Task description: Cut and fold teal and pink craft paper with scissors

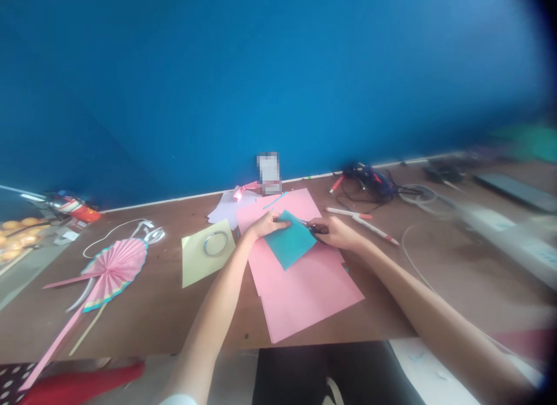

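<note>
My left hand [266, 224] pinches the left corner of a teal sheet of paper [289, 242], which is held tilted like a diamond. In my right hand [337, 231] is a pair of dark-handled scissors [319, 227], its blades at the upper right edge of the teal paper. Under both lie several pink sheets of paper [300, 306]. A thin blue strip of paper [275, 200] rests on the pink sheets just beyond my hands. To the left, a pale yellow sheet [191, 260] carries a clear ring, perhaps a tape roll [206, 248].
A pleated pink paper fan [119, 266] with strips lies at the left on the brown table [165, 324]. Red-and-white pens [380, 232] lie to the right, near tangled dark cables [369, 181]. Lilac paper [224, 206] and a blurred-out upright card [268, 173] are by the blue wall.
</note>
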A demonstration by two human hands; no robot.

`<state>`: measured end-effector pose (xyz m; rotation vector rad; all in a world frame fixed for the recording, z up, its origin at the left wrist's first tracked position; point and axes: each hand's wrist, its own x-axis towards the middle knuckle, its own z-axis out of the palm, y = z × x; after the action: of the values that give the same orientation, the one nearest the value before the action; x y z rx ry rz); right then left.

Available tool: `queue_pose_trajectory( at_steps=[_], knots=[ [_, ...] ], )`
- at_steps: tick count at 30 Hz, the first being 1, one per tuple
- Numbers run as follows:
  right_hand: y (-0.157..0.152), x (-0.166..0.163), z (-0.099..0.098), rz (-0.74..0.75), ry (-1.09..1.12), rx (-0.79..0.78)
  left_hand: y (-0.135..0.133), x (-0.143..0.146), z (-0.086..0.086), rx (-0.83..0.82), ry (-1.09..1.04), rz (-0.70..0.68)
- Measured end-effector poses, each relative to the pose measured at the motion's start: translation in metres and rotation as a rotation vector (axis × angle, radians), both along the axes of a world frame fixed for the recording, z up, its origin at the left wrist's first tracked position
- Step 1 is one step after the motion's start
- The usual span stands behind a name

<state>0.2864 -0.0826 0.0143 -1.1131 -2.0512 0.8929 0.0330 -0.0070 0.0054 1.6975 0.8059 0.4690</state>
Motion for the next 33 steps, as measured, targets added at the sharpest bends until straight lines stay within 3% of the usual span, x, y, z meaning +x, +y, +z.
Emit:
queue_pose_trajectory(
  at_steps=[33],
  knots=[
    [0.001,0.0016,-0.0034,-0.009,0.002,0.002,-0.0029,-0.0004,0.0033,0.014,0.007,0.03]
  ],
)
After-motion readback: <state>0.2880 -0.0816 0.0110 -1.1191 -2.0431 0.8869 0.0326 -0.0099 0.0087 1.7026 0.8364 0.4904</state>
